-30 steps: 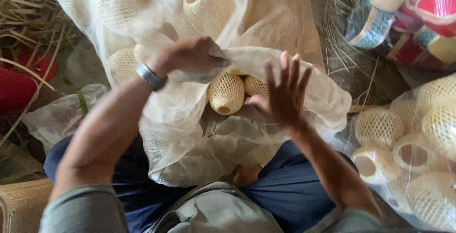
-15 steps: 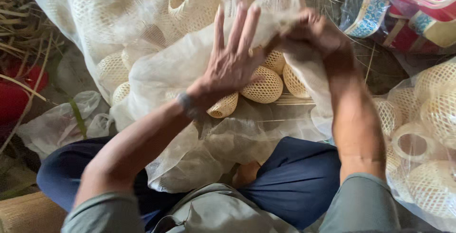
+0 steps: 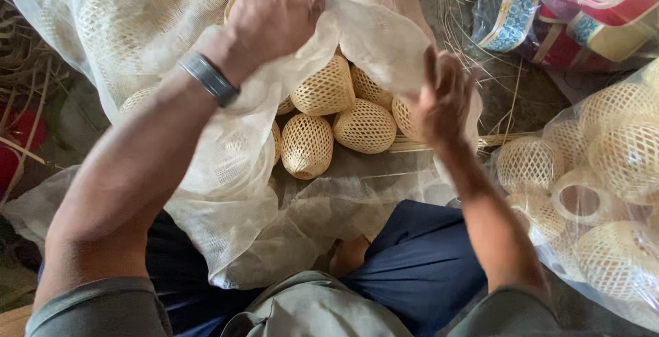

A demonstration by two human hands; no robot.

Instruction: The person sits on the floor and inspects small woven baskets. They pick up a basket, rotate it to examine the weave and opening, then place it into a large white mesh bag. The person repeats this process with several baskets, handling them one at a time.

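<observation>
In the head view, over the lap, the left hand (image 3: 274, 11) and right hand (image 3: 443, 97) each grip the mesh sack (image 3: 206, 172), spreading its mouth around woven baskets (image 3: 329, 117); next likely calls for holding it wide.

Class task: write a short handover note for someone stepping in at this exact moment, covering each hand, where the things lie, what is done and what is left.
Left hand: fist closed on the upper edge of the mesh sack, lifting it.
Right hand: gripping the sack's other edge, so the mouth is held open.
Woven baskets: several small oval ones lie inside the open mouth; more show through the mesh above.
Clear bag: to the right, holding similar baskets.
Done: sack opened.
Left: the baskets are untouched, neither hand on any of them.
</observation>
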